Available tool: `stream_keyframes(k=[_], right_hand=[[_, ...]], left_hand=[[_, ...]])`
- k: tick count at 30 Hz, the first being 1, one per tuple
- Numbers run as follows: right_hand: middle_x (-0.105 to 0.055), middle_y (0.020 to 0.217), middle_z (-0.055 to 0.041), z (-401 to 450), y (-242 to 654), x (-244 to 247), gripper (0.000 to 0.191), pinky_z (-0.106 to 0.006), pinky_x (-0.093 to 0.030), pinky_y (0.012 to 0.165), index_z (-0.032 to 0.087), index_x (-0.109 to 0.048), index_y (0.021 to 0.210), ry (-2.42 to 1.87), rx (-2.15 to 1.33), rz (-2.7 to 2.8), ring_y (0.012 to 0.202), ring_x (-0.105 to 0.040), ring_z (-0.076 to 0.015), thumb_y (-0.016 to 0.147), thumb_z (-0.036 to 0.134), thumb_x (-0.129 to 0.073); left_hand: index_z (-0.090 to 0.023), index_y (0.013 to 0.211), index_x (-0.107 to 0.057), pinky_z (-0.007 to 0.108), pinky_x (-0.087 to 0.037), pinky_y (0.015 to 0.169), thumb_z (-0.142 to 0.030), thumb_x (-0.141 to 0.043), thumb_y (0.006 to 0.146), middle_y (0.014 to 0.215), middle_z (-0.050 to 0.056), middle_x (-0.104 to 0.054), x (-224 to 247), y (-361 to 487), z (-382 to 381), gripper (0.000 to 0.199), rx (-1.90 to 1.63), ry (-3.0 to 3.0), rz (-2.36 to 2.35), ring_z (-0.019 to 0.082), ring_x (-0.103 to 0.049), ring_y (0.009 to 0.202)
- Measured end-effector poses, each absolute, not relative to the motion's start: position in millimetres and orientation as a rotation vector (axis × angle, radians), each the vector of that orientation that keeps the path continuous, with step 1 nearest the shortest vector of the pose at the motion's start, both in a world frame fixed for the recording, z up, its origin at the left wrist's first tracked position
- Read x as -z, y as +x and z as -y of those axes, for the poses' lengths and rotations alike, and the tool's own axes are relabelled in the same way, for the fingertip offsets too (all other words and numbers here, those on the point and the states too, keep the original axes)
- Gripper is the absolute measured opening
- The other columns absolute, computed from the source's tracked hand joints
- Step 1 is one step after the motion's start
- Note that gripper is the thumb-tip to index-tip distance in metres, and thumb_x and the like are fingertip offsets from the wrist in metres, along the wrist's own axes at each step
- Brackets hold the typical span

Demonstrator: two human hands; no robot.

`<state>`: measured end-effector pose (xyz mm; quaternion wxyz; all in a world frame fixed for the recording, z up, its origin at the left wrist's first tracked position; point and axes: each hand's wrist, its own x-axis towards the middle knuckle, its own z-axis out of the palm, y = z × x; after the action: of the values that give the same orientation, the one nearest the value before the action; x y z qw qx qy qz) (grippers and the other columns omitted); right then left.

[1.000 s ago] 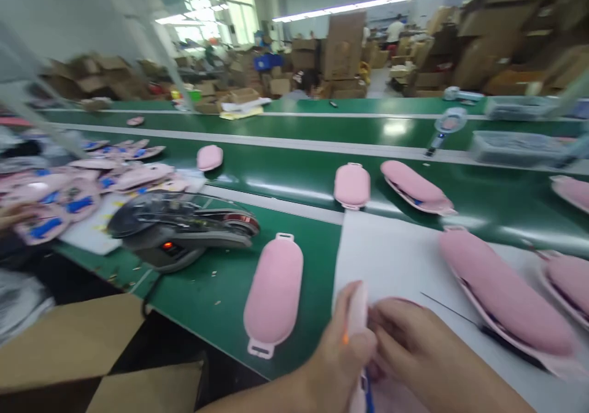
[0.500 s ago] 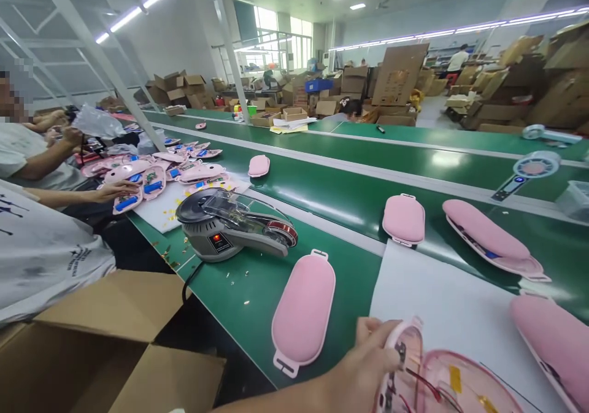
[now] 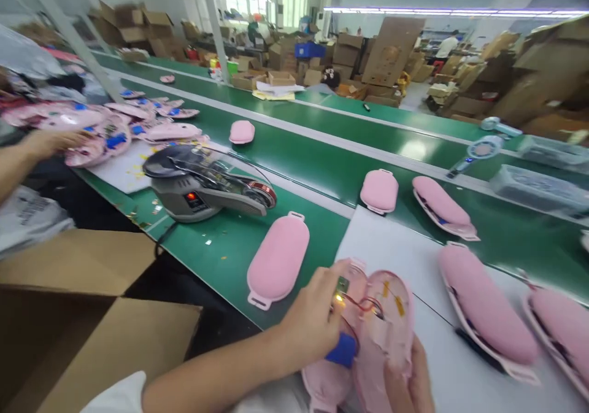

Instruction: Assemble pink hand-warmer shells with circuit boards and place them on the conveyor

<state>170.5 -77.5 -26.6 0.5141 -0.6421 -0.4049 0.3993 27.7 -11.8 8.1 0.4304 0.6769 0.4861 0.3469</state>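
Note:
An opened pink case lies spread in two halves at the lower middle, showing a blue battery, thin wires, yellow tape pieces and a small green board with a lit spot. My left hand grips the upper left of the case, fingers by the board. My right hand holds the lower right half by its edge, thumb inside. Left of it a closed pink case rests on the green table. Under the hands is a white sheet.
A tape dispenser stands left of centre. More pink cases lie at right, near clear bins and a handheld fan. An open cardboard box is lower left. A co-worker's hand touches piled pink parts.
The view has swung right and down. The opened case now shows more fully, with its battery and a lit spot. My right hand has come into view holding it.

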Motion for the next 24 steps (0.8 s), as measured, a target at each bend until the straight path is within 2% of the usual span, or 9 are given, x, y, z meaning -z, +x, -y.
stream_keyframes(k=[4, 9, 12, 15, 19, 24], right_hand=[[-0.037, 0.15, -0.0063, 88, 155, 5, 0.062, -0.04, -0.039, 0.108, 0.03, -0.029, 0.144, -1.456, -1.106, 0.882, 0.136, -0.037, -0.0255, 0.092, 0.062, -0.038], [-0.03, 0.154, 0.0022, 93, 153, -16, 0.056, -0.032, -0.035, 0.111, 0.031, -0.035, 0.144, -1.445, -1.19, 0.956, 0.142, -0.026, -0.0199, 0.094, 0.058, -0.039], [-0.033, 0.153, 0.0031, 94, 156, -20, 0.063, -0.027, -0.04, 0.106, 0.033, -0.035, 0.144, -1.407, -1.303, 0.991, 0.14, -0.032, -0.0193, 0.089, 0.059, -0.05], [-0.038, 0.15, -0.0025, 95, 156, -17, 0.077, -0.03, -0.046, 0.1, 0.033, -0.03, 0.146, -1.375, -1.387, 0.964, 0.133, -0.043, -0.0239, 0.082, 0.062, -0.06], [-0.043, 0.147, -0.0092, 94, 152, -11, 0.085, -0.035, -0.051, 0.094, 0.031, -0.028, 0.146, -1.312, -1.38, 0.878, 0.125, -0.052, -0.0278, 0.076, 0.06, -0.068], [-0.047, 0.144, -0.0081, 89, 150, -12, 0.07, -0.032, -0.051, 0.095, 0.03, -0.042, 0.137, -1.267, -1.355, 0.82, 0.127, -0.05, -0.0259, 0.078, 0.054, -0.07]], left_hand=[[-0.028, 0.137, -0.04, 0.043, -0.047, 0.09, -0.011, -0.037, 0.085, 0.121, 0.011, -0.05, -21, 23, 13, 0.055, -0.714, 1.757, -1.271, 0.025, -0.059, 0.099], [-0.033, 0.136, -0.04, 0.036, -0.048, 0.075, -0.009, -0.039, 0.081, 0.105, 0.006, -0.049, -38, 15, 11, 0.059, -0.517, 1.889, -1.33, 0.021, -0.057, 0.082], [-0.032, 0.137, -0.042, 0.031, -0.046, 0.066, -0.008, -0.037, 0.081, 0.1, 0.006, -0.048, -45, 14, 9, 0.06, -0.456, 1.931, -1.393, 0.018, -0.055, 0.072], [-0.032, 0.136, -0.046, 0.028, -0.043, 0.059, -0.008, -0.039, 0.08, 0.096, 0.005, -0.045, -49, 14, 8, 0.061, -0.42, 1.983, -1.407, 0.016, -0.053, 0.066], [-0.028, 0.116, -0.062, 0.027, -0.04, 0.057, -0.007, -0.04, 0.078, 0.094, 0.004, -0.043, -49, 12, 7, 0.049, -0.387, 2.013, -1.422, 0.015, -0.052, 0.064], [-0.023, 0.106, -0.06, 0.028, -0.041, 0.06, -0.008, -0.041, 0.078, 0.093, 0.004, -0.043, -48, 9, 8, 0.038, -0.455, 2.044, -1.397, 0.018, -0.052, 0.072]])
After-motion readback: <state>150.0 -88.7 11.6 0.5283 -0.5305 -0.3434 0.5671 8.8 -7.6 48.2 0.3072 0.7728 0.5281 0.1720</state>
